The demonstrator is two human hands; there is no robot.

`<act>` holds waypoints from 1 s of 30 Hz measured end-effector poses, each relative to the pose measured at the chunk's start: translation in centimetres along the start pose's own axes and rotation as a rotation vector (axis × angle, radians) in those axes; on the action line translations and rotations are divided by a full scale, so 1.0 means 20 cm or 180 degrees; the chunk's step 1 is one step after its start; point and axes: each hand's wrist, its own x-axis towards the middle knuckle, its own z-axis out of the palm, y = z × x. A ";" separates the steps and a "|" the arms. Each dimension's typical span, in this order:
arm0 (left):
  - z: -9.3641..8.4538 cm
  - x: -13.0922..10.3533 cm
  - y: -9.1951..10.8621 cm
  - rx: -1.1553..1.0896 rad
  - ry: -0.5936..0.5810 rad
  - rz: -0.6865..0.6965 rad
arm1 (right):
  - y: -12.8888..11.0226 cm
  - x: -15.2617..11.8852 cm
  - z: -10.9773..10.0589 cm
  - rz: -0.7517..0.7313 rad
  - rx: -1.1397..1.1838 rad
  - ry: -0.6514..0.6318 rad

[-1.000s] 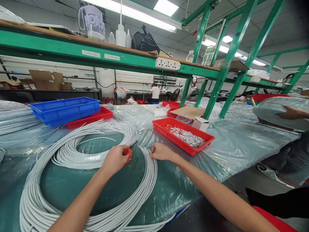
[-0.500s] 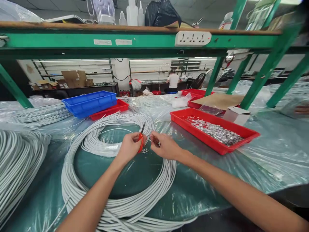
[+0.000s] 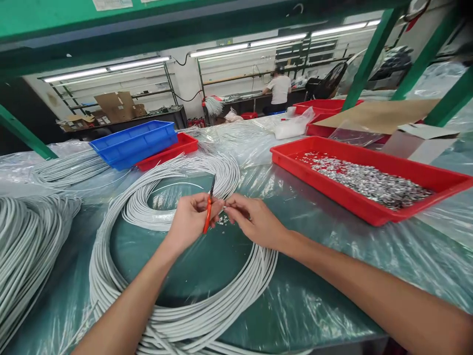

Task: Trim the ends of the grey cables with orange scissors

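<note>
My left hand (image 3: 192,217) is closed around small scissors (image 3: 209,214) with orange handles, their dark blades pointing up. Beside it, my right hand (image 3: 254,219) pinches a small pale piece between thumb and forefinger; the fingers hide most of it, and I cannot tell its kind. The fingertips of both hands nearly meet. Under them lies a large coil of light grey cable (image 3: 99,261), with a smaller cable coil (image 3: 148,219) overlapping its far side. Tiny shiny bits (image 3: 222,220) are scattered on the green table covering just beyond the fingertips.
A red tray (image 3: 332,192) of small silvery parts stands at right, near a white box (image 3: 416,143). A blue tray (image 3: 136,145) rests partly on another red tray (image 3: 186,144). More cable (image 3: 33,246) lies at left. Green posts rise behind. A person (image 3: 279,88) is far back.
The view has tilted down and closer to the table. My hands have come together, and the scissors are turned more upright in my left hand.
</note>
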 end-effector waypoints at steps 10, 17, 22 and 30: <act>0.04 -0.04 0.04 0.0636 0.0432 0.0167 | 0.01 -0.04 0.03 -0.0053 -0.0004 0.0446; 0.05 -0.04 0.05 0.0452 0.0613 -0.0211 | 0.00 -0.04 0.04 -0.0293 -0.0310 0.0687; 0.01 -0.01 0.02 0.0559 0.0645 -0.0045 | -0.02 -0.04 0.02 0.0136 0.0495 0.0772; 0.02 -0.03 0.00 0.1193 -0.0268 0.0061 | -0.02 -0.02 0.02 0.0636 0.1610 0.0956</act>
